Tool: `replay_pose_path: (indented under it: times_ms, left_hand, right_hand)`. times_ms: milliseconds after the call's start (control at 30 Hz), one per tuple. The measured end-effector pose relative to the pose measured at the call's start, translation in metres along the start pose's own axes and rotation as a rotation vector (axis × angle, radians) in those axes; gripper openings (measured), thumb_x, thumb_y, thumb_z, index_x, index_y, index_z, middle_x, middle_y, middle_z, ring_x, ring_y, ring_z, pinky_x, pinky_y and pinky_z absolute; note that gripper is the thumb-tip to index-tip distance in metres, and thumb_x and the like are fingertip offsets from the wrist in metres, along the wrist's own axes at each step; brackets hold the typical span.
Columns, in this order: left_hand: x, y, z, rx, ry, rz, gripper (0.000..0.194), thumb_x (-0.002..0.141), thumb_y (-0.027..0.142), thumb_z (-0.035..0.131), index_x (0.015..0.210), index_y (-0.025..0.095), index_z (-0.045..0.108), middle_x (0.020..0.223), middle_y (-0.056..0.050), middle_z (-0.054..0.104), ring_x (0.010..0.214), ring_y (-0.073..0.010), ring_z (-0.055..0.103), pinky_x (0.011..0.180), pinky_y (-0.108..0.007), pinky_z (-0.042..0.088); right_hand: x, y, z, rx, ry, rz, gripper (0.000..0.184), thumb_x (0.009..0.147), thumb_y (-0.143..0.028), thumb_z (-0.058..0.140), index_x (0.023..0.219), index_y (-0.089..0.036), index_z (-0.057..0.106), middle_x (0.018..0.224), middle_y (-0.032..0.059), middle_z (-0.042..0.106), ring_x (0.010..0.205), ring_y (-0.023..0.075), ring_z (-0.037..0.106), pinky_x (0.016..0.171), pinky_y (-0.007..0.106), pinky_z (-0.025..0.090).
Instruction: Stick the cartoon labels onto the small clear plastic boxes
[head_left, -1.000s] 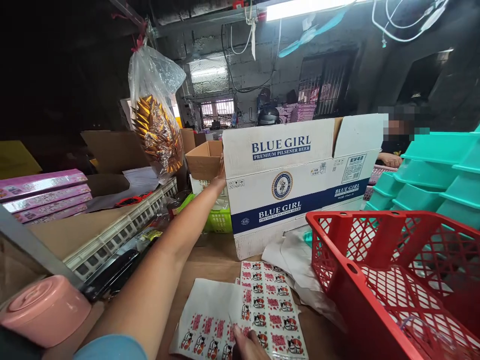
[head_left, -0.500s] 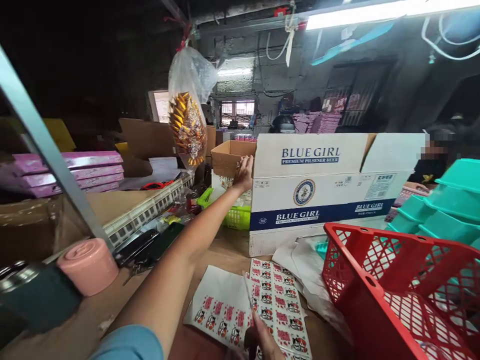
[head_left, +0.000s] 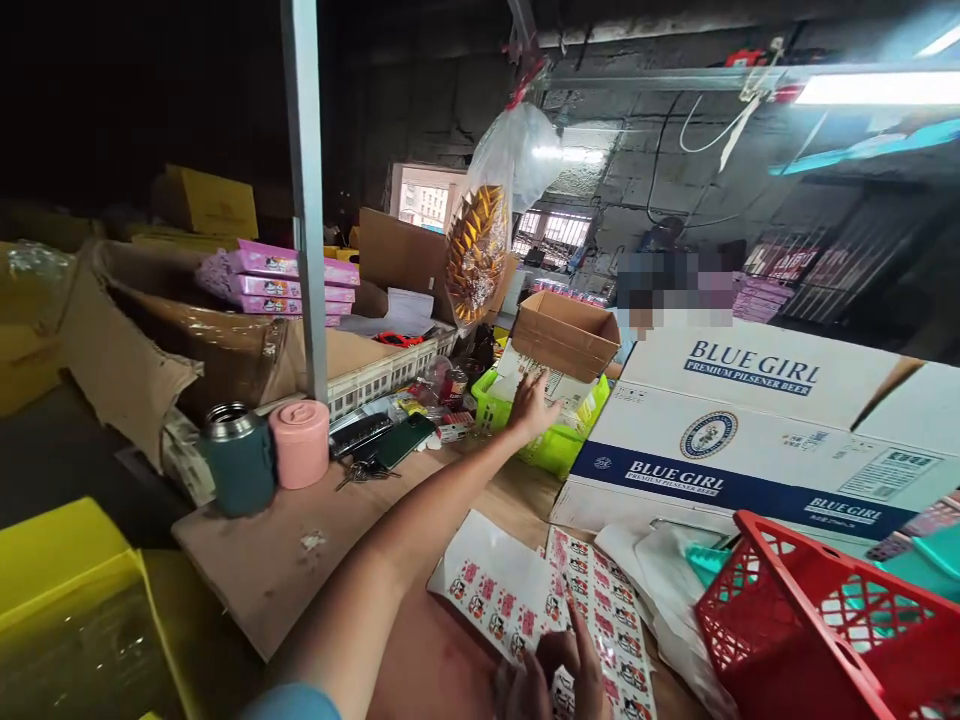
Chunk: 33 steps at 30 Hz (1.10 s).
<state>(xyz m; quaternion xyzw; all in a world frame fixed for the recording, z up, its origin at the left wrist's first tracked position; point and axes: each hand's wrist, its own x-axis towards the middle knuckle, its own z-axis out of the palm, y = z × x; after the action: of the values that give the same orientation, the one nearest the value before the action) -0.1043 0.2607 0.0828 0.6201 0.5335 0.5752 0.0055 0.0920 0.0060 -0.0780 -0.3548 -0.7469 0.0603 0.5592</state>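
My left hand (head_left: pixel 531 404) is stretched far forward with its fingers spread, hovering at the lime green basket (head_left: pixel 551 448) under a small brown carton (head_left: pixel 564 333). It holds nothing. My right hand (head_left: pixel 551 675) rests at the bottom edge on a sticker sheet (head_left: pixel 604 610) printed with red and cat labels; its fingers press the sheet. A second sticker sheet (head_left: pixel 491 590) lies to its left on the wooden table.
A large white Blue Girl beer box (head_left: pixel 750 440) stands at the right, with a red plastic crate (head_left: pixel 817 630) in front of it. A pink cup (head_left: pixel 300 443), a dark green flask (head_left: pixel 238 470), keys and a phone sit at left. A bagged gold ornament (head_left: pixel 476 250) hangs overhead.
The view has swung left. My left hand left the edge of the beer box and dropped toward the green basket. My right hand stays on the sticker sheet.
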Motion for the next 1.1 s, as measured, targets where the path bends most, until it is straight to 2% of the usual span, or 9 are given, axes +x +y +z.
replay_pose_path:
  times_ms: [133, 267, 500, 633, 700, 833, 933, 1033, 1100]
  left_hand:
    - [-0.026, -0.003, -0.003, -0.042, 0.002, -0.032, 0.054, 0.077, 0.02, 0.069, 0.129, 0.013, 0.058, 0.136, -0.02, 0.055, 0.131, -0.0309, 0.052, 0.113, -0.045, 0.041]
    - [-0.026, -0.008, -0.005, -0.067, 0.007, -0.057, 0.046, 0.077, 0.018, 0.07, 0.122, 0.014, 0.063, 0.128, -0.018, 0.062, 0.125, -0.0295, 0.058, 0.11, -0.044, 0.045]
    - [-0.038, -0.006, 0.007, -0.131, -0.068, -0.123, 0.032, 0.085, 0.018, 0.061, 0.116, 0.011, 0.066, 0.116, -0.017, 0.069, 0.109, -0.0253, 0.067, 0.097, -0.04, 0.054]
    - [-0.078, -0.012, -0.008, -0.143, -0.246, -0.147, 0.04, 0.093, 0.026, 0.049, 0.131, 0.014, 0.057, 0.125, -0.014, 0.065, 0.111, -0.0198, 0.065, 0.094, -0.033, 0.054]
    - [-0.103, -0.021, -0.023, -0.106, -0.376, -0.152, 0.046, 0.091, 0.034, 0.054, 0.134, 0.017, 0.055, 0.128, -0.013, 0.063, 0.115, -0.0205, 0.063, 0.098, -0.033, 0.051]
    - [-0.148, -0.044, -0.047, 0.072, -0.622, -0.198, 0.084, 0.066, 0.052, 0.078, 0.137, 0.016, 0.051, 0.143, -0.019, 0.05, 0.133, -0.0349, 0.048, 0.109, -0.043, 0.039]
    - [-0.168, -0.052, -0.052, 0.223, -0.721, -0.226, 0.104, 0.055, 0.057, 0.083, 0.142, 0.014, 0.045, 0.145, -0.024, 0.044, 0.136, -0.0448, 0.038, 0.11, -0.056, 0.032]
    - [-0.183, -0.04, -0.054, 0.307, -0.791, -0.187, 0.105, 0.056, 0.063, 0.08, 0.143, 0.018, 0.043, 0.143, -0.022, 0.044, 0.135, -0.0454, 0.037, 0.109, -0.06, 0.028]
    - [-0.199, -0.021, -0.057, 0.316, -0.851, -0.142, 0.104, 0.058, 0.068, 0.077, 0.144, 0.02, 0.042, 0.146, -0.019, 0.042, 0.136, -0.0419, 0.036, 0.11, -0.057, 0.028]
  right_hand:
    - [-0.001, -0.006, 0.001, 0.003, -0.051, 0.05, 0.064, 0.096, -0.028, 0.054, 0.154, -0.014, 0.03, 0.073, 0.0012, 0.063, 0.057, 0.0134, 0.063, 0.061, 0.026, 0.056]
    - [-0.004, -0.007, -0.001, -0.034, -0.077, 0.113, 0.066, 0.095, -0.031, 0.056, 0.154, -0.016, 0.031, 0.084, 0.006, 0.066, 0.071, 0.018, 0.067, 0.068, 0.031, 0.057]
    - [0.003, -0.011, -0.008, 0.211, -0.207, 0.168, 0.07, 0.097, -0.02, 0.051, 0.157, -0.016, 0.016, 0.081, 0.0017, 0.059, 0.069, 0.0143, 0.06, 0.07, 0.031, 0.053]
    - [0.014, -0.017, -0.018, 0.381, -0.285, 0.266, 0.069, 0.098, -0.02, 0.049, 0.156, -0.017, 0.012, 0.083, 0.0011, 0.058, 0.075, 0.015, 0.059, 0.073, 0.033, 0.05]
    - [0.018, -0.019, -0.022, 0.438, -0.288, 0.326, 0.069, 0.097, -0.02, 0.049, 0.156, -0.018, 0.012, 0.082, 0.0002, 0.056, 0.074, 0.0148, 0.057, 0.073, 0.033, 0.049]
    - [0.021, -0.023, -0.024, 0.477, -0.277, 0.322, 0.069, 0.097, -0.018, 0.05, 0.155, -0.019, 0.014, 0.083, -0.0002, 0.054, 0.073, 0.0145, 0.055, 0.073, 0.034, 0.048]
    - [0.022, -0.023, -0.026, 0.474, -0.25, 0.267, 0.069, 0.096, -0.015, 0.051, 0.154, -0.021, 0.015, 0.083, -0.0006, 0.053, 0.074, 0.0148, 0.055, 0.075, 0.035, 0.048]
    - [0.025, -0.02, -0.031, 0.48, -0.127, 0.291, 0.068, 0.096, -0.015, 0.052, 0.154, -0.022, 0.017, 0.083, -0.0003, 0.054, 0.076, 0.0156, 0.057, 0.077, 0.036, 0.048]
    - [0.029, -0.016, -0.038, 0.478, -0.015, 0.329, 0.07, 0.094, -0.017, 0.056, 0.154, -0.024, 0.019, 0.086, 0.0008, 0.057, 0.079, 0.0164, 0.058, 0.079, 0.037, 0.048]
